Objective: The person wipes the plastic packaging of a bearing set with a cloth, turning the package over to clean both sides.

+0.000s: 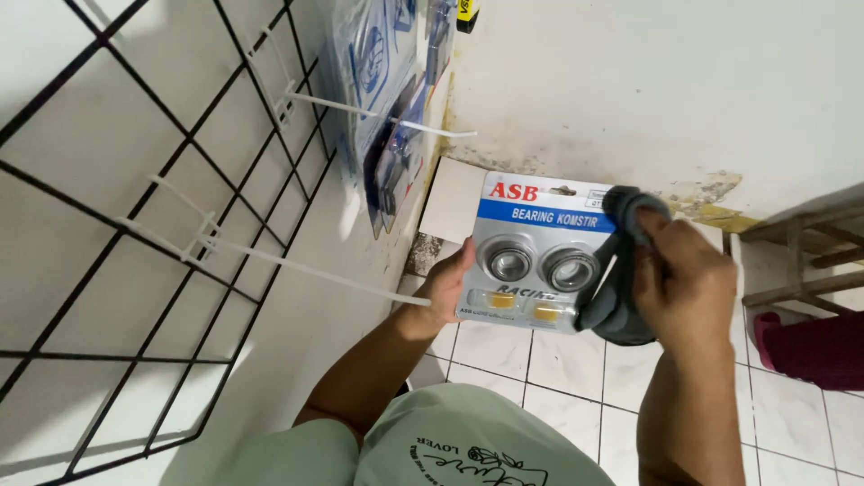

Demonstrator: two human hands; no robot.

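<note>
Blister pack of bearings [531, 256] gripped by left hand [447, 286], right hand [684, 288] apparently pressing grey cloth [621, 270] against it

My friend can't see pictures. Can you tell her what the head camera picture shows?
A person's left hand holds a blister pack of two round metal bearings, while the right hand presses a dark grey cloth against its right edge. To the left, a black wire grid rack with white hooks leans on a white wall above a white tiled floor.

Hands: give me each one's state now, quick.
Left hand: closed on the blister pack, gripping its left edge.
Right hand: closed on a dark grey cloth.
</note>
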